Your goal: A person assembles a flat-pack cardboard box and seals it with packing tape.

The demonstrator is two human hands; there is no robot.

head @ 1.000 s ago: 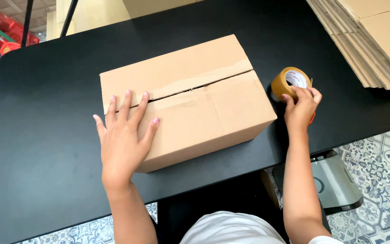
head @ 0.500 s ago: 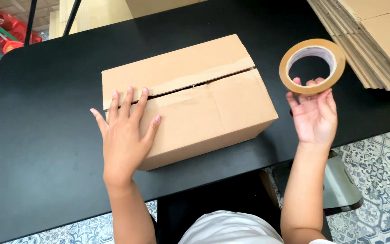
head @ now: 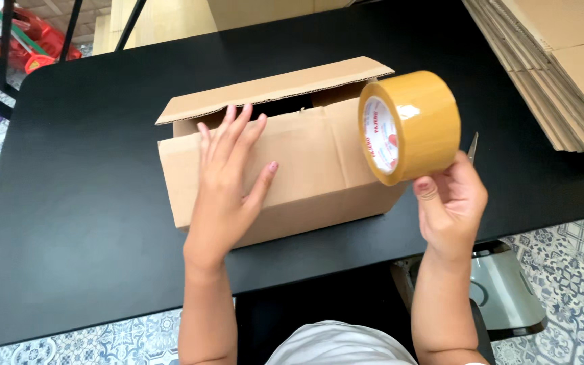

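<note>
Roll of packing tape (head: 414, 125): tan-yellow outer wrap, with a white core label printed in red. Cardboard box (head: 305, 162): plain light brown, matching the stack of flattened cartons (head: 562, 61) at upper right; both rest on a matte black table (head: 89, 203). Floor tiles (head: 569, 270): white-grey with a blue ornamental pattern; red items (head: 35, 51) at upper left; fingernails of the left hand (head: 228, 182) and right hand (head: 451, 203) painted dark pink.

Left hand (head: 228, 182) flat, fingers spread; right hand (head: 451, 203) raised (gripping).
</note>
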